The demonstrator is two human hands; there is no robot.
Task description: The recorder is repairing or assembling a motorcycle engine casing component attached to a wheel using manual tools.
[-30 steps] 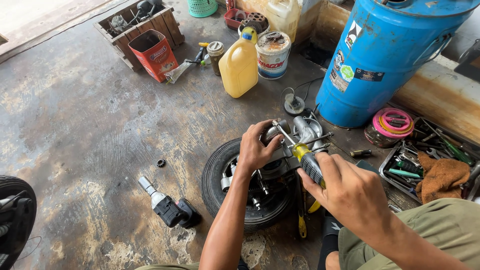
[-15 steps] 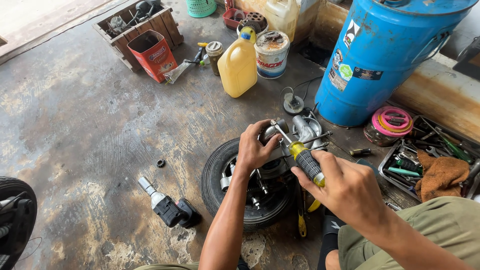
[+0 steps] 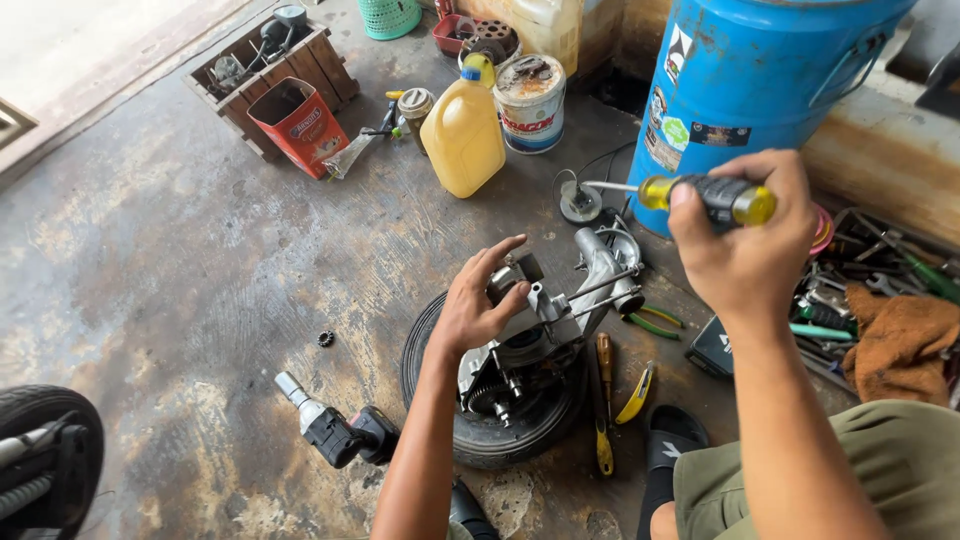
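Your right hand (image 3: 745, 240) has lifted the screwdriver (image 3: 700, 195) clear of the engine casing (image 3: 555, 320); half a second ago its tip was at the casing. The hand grips the yellow-and-black handle, shaft level and pointing left (tip not touching anything). Your left hand (image 3: 480, 300) stays on the casing, fingers curled over its upper left corner. The casing rests on the small tyre (image 3: 480, 440) below both hands. With the tool withdrawn, the work on that fastener looks paused or finished.
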